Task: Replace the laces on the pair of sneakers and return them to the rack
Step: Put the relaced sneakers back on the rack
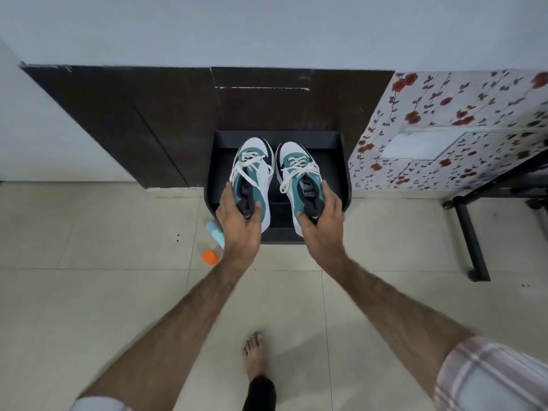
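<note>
Over rack [345, 185]: left hand [240, 221] gripping left sneaker [253, 176] by heel, right hand [321, 222] gripping right sneaker [299, 179], fingers curled round collars.

We see through one wide-angle head camera, looking forward and steeply down our outstretched arms; both hands [240, 218] sit near mid-frame, the tiled floor [89, 292] beneath them, the wall beyond them.

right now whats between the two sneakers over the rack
Nothing: in the head view a narrow gap separates the left sneaker from the right sneaker, and through it only the dark rack shows.
</note>
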